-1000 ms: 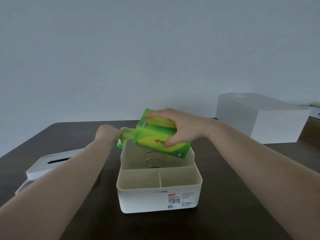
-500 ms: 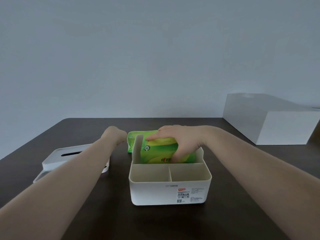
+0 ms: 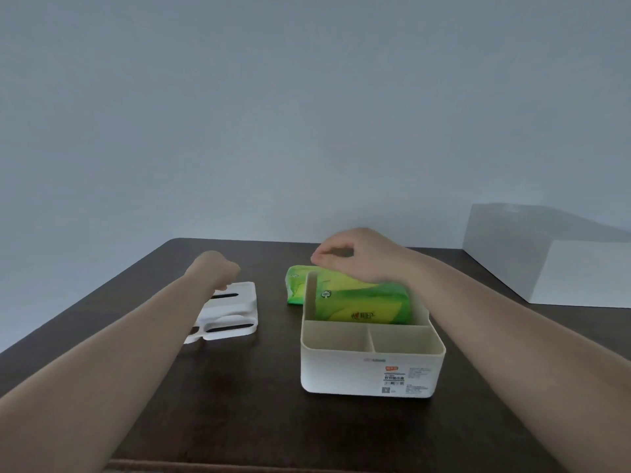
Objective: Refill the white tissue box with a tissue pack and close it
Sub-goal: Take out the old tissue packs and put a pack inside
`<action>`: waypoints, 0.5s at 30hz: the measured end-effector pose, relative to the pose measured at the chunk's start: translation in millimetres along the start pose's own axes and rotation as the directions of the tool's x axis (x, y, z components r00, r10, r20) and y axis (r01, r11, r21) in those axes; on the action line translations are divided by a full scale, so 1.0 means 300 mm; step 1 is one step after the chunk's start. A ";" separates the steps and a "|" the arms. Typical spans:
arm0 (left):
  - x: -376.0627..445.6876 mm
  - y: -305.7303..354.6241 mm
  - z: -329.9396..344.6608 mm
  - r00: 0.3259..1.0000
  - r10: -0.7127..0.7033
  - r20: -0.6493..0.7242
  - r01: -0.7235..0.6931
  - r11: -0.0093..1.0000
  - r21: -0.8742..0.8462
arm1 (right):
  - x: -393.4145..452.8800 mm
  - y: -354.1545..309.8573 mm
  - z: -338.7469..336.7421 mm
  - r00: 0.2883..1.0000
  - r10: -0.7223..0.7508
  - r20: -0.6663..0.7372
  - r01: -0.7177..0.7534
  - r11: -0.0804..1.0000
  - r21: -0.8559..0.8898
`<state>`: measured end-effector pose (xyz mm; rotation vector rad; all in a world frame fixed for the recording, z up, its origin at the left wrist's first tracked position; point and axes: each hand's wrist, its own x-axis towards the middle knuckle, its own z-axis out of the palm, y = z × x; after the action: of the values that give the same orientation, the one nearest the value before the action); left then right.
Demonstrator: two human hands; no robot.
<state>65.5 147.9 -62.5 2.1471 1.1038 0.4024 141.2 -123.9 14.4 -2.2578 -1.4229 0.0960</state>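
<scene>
The white tissue box (image 3: pixel 341 373) stands open on the dark table, right of centre. A green tissue pack (image 3: pixel 365 307) lies in its rear compartment, and the two front compartments hold nothing. My right hand (image 3: pixel 358 259) hovers over the pack's far end with its fingers curled together and nothing visible in them. The box's white lid (image 3: pixel 239 310) lies flat on the table to the left. My left hand (image 3: pixel 215 271) is curled at the lid's far left corner and touches it; its fingers are hidden, so no grip shows.
A second green pack (image 3: pixel 294 285) lies on the table (image 3: pixel 239 404) just behind the box's left rear corner. A large white box (image 3: pixel 560 254) stands at the far right. A pale wall rises behind the table's far edge.
My right hand has let go of the pack, which now sits lower in the box, and has lifted above it. My left hand has moved left from the second pack to the lid.
</scene>
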 end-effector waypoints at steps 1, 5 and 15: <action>-0.011 -0.029 -0.035 1.000 -0.005 -0.021 0.005 1.000 -0.004 | 0.018 -0.021 0.012 0.999 -0.001 -0.053 0.000 1.000 -0.008; -0.060 -0.161 -0.153 0.998 -0.006 -0.057 0.008 0.999 0.033 | 0.100 -0.119 0.097 0.997 -0.018 -0.076 0.009 0.993 -0.116; -0.145 -0.423 -0.298 1.000 -0.015 -0.012 0.017 0.983 0.184 | 0.273 -0.278 0.337 0.989 0.054 0.136 -0.015 0.962 -0.274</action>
<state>-84.3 203.3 -84.4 2.2969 1.2045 0.3148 78.8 11.9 -25.4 -2.5440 -1.5518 0.0777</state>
